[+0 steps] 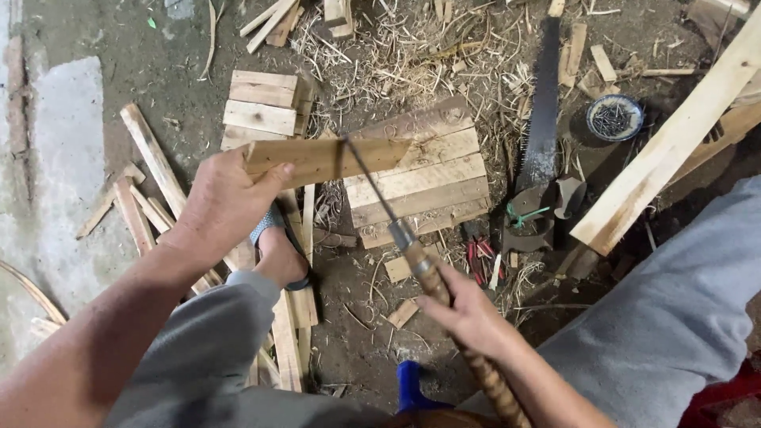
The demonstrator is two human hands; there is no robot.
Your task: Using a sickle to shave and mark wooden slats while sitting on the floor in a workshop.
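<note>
Blue-rimmed bowl (615, 117) holds dark nails (613, 120), beside the saw (542, 119).

Wood slat and knife, both in hand above the littered ground.

The wood slat (329, 158) was a flat, pale-brown strip, rough-edged, held roughly level and gripped at its left end by the left hand (226, 202). The knife (396, 230) had a thin dark blade, a metal collar and a long banded wooden handle; the right hand (468, 313) gripped that handle. Its blade ran up and to the left, its edge set into the slat's middle, crossing the slat's face.
</note>
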